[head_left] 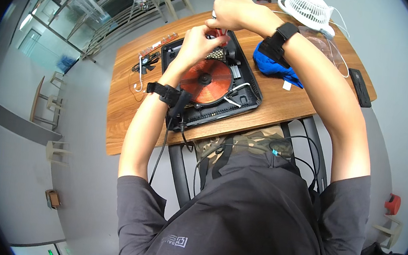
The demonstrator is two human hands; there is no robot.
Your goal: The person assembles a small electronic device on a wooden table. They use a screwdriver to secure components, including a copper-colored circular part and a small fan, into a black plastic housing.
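You face a smooth brown wood-grained counter (287, 105), a rectangular matt black plastic housing (251, 100), a round, glossy copper-coloured metal coil (216, 90) and a matt blue cloth bundle (271, 67).

1. Shirt (255, 211): dark grey, short-sleeved; pale chest print (176, 241).
2. Left wrist strap (157, 88): black, elbow-side of left hand (198, 44); black cable (161, 148) adjacent.
3. Right wrist strap (286, 32): black, elbow-side of right hand (229, 13).
4. Ring (214, 14): on right hand.
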